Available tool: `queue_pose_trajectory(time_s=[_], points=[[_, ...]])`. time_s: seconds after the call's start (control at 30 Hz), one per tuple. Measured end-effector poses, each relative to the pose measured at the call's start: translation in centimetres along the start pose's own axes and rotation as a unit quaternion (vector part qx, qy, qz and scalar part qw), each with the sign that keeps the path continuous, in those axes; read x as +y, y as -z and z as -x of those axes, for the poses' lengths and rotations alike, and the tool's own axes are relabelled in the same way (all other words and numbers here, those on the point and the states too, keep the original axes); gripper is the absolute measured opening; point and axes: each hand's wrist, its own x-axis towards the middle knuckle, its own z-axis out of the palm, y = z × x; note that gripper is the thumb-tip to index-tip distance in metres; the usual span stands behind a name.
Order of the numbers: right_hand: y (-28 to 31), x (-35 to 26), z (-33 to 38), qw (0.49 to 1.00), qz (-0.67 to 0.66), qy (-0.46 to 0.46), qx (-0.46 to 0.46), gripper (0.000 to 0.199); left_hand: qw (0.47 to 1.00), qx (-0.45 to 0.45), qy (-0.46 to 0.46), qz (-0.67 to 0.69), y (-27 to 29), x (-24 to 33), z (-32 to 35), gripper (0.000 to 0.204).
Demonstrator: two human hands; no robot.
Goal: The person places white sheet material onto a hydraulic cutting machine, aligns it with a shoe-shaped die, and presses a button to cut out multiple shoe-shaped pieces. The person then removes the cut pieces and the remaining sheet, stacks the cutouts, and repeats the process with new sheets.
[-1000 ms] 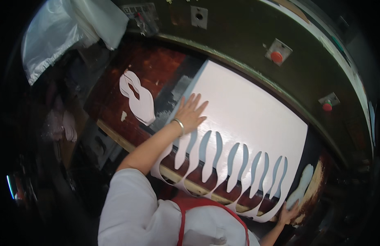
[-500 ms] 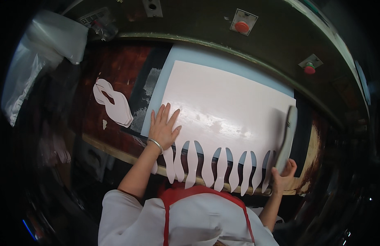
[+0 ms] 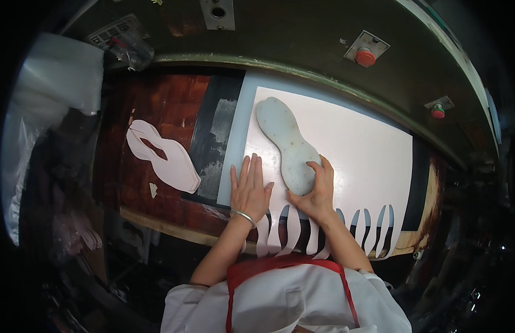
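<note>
A large pale pink sheet (image 3: pixel 363 150) lies over a light blue board (image 3: pixel 243 119). Its near edge has been cut into wavy strips that hang toward me. My left hand (image 3: pixel 249 188) rests flat on the sheet's left part, fingers stretched out, a bangle at the wrist. In my right hand (image 3: pixel 317 191) is the near end of a grey-green, sole-shaped cutting die (image 3: pixel 288 139), gripped between thumb and fingers. The die lies over the sheet, its far end near the sheet's upper left corner; whether it touches all along, I cannot tell.
Left on the reddish-brown table (image 3: pixel 177 94) lies a stack of pink sole-shaped pieces (image 3: pixel 177 169), beside a small scrap (image 3: pixel 153 190). A dark green machine beam (image 3: pixel 302 39) with red buttons (image 3: pixel 365 57) spans the far side. Clear plastic bags (image 3: pixel 60 77) hang at the left.
My right hand has carried the die from the sheet's right edge to its left part, turning it from on edge to flat. My left hand stays on the sheet's left side. The view has shifted.
</note>
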Motion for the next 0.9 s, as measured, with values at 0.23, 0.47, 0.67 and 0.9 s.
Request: queue_pose_trajectory(time_s=[0.23,0.47,0.67,0.9], points=[[1.8,3.1,1.3,0.991,-0.084,-0.077,-0.067,0.093,0.999,0.005,0.032,-0.009,0.7,0.4,-0.2,0.055],[13.7,11.4,1.3,0.928,-0.106,-0.316,0.168,0.069,0.953,0.061,0.250,0.161,6.0,1.0,3.6,0.035],[21.1,20.1,-6.8,0.928,0.190,-0.201,0.249,0.081,0.977,-0.004,0.206,-0.054,4.9,1.4,3.5,0.020],[19.3,19.8,-5.8,0.926,0.163,-0.211,0.267,0.090,0.968,0.057,0.232,-0.077,4.7,1.5,-1.6,0.028]])
